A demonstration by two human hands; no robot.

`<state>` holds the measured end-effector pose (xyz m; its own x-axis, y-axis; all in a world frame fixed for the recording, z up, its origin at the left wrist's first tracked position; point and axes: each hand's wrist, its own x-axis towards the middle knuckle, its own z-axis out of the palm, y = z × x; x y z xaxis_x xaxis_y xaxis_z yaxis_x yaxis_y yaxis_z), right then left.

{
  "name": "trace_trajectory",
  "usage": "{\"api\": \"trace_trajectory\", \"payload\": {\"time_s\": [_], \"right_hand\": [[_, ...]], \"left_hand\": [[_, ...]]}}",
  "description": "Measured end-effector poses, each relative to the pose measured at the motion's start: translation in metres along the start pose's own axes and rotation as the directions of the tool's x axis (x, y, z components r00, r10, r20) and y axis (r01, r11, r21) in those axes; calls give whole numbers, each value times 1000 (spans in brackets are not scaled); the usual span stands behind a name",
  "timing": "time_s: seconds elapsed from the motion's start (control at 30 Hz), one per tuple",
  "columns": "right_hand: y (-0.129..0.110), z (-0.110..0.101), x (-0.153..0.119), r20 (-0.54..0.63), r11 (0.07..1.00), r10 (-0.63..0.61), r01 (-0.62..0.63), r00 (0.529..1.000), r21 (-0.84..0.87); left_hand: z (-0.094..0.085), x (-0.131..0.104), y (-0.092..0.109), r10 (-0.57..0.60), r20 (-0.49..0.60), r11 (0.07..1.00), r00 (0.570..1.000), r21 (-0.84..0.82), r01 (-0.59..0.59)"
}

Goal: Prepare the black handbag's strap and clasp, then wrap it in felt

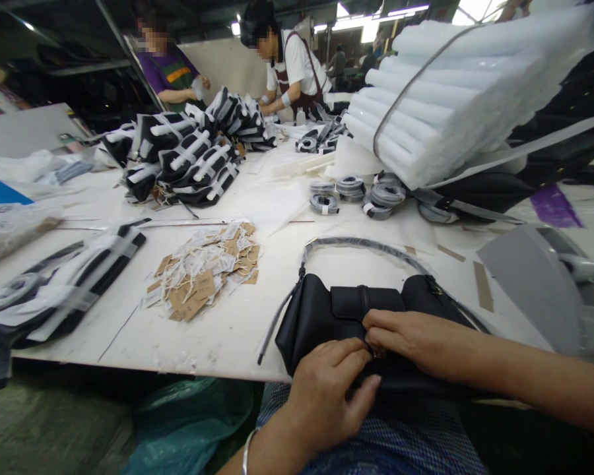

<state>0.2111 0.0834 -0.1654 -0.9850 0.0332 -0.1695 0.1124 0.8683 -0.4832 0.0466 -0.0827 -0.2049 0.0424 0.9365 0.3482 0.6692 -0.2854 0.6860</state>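
Note:
A black handbag (pixel 307 320) lies at the table's front edge, its front flap (pixel 361 302) facing up and its wrapped handle (pixel 366 243) arched behind it. My left hand (pixel 329 382) rests on the lower front of the bag, fingers bent toward a small metal clasp (pixel 379 354). From the right, my right hand (pixel 400 340) reaches over the bag with its fingers curled at the same clasp. The fingertips of both hands meet there and partly cover it. The clasp's exact state cannot be made out.
Left of the bag is a heap of paper tags (pixel 202 270). A wrapped bag (pixel 74 284) lies farther left, with a pile of wrapped bags (pixel 183 155) behind. Rolled straps (pixel 349 191) and strapped white foam rolls (pixel 440 99) stand at the back right. Two people work across the table.

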Motion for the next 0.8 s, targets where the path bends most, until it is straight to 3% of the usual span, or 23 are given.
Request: {"api": "trace_trajectory", "payload": {"time_s": [0.2,0.43,0.6,0.8], "right_hand": [[11,12,-5,-69,992,-11,20,998,124],[15,12,-7,-41,982,55,-46,998,185],[10,4,-6,-53,993,-105,101,993,-66],[1,-5,-2,11,860,-326,301,945,-413]], "left_hand": [[-1,3,3,-31,56,999,998,14,30],[2,5,5,-72,56,997,996,6,72],[2,7,4,-75,49,997,996,-15,76],[2,9,4,-85,23,996,996,-7,85]]}}
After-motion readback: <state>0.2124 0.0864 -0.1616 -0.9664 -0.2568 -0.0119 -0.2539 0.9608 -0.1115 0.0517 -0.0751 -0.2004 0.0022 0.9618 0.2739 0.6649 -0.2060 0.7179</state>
